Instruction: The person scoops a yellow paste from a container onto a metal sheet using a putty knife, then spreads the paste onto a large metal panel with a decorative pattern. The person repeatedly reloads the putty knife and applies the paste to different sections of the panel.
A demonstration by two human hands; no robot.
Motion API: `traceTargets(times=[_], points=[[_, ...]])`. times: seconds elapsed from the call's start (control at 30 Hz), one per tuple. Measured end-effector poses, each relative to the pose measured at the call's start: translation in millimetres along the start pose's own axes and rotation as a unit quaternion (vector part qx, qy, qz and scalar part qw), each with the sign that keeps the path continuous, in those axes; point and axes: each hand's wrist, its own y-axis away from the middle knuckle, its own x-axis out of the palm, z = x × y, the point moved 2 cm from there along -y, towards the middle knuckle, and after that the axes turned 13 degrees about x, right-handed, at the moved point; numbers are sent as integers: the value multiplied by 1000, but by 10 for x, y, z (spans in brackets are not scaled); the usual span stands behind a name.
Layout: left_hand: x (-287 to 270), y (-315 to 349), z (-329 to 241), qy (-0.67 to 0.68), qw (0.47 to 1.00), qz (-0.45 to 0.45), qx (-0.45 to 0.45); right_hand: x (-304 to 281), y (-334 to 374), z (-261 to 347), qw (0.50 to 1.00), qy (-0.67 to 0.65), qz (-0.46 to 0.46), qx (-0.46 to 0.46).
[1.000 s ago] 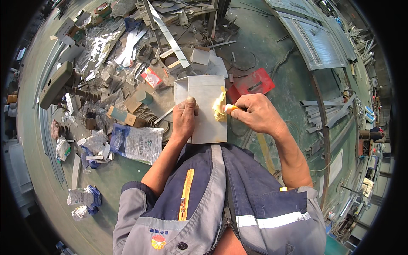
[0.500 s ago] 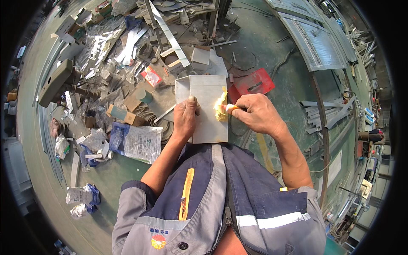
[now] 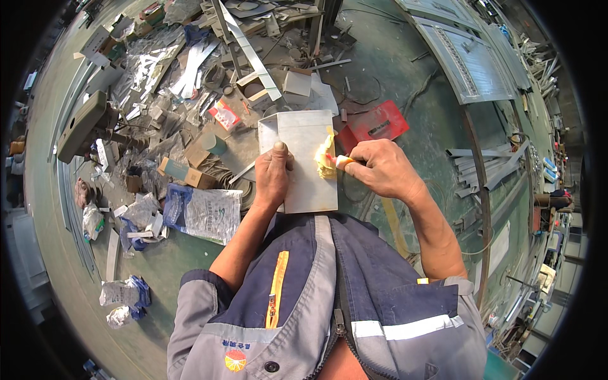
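In front of my chest stands a pale grey box-shaped metal piece (image 3: 306, 190), its broad flat face turned up toward me. My left hand (image 3: 274, 174) is closed on its left edge, thumb on top. A thick smear of yellow putty-like paste (image 3: 325, 161) lies along the right part of that face. My right hand (image 3: 383, 168) pinches a small tube with a whitish-orange end (image 3: 344, 162); most of it is hidden by the fingers. A bit of red shows between the tube's tip and the paste, right at the paste's edge.
Beyond the metal piece lies a red case (image 3: 383, 123). Scrap metal, boxes and plastic cover the floor to the far left, with a crumpled printed bag (image 3: 202, 212) nearer. Metal profiles (image 3: 484, 168) lie at right, below a large metal panel (image 3: 465, 63).
The metal piece has shifted slightly left and tilted, together with my left hand. The tube stays close against the paste, my right hand nearly unmoved.
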Motion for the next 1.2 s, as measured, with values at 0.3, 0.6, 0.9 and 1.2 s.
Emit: traceTargets(times=[0.3, 0.6, 0.9, 1.2], points=[[-2, -14, -66, 9, 1000, -9, -1, -34, -2, 56, 999, 24, 25, 32], [-81, -18, -63, 1, 1000, -21, -5, -7, -10, 50, 995, -57, 43, 77], [-119, 31, -46, 7, 999, -22, -35, 132, -72, -170, 889, -451, 42, 59], [-2, 9, 101, 25, 998, 57, 14, 534, -416, 229, 932, -339, -118, 56]])
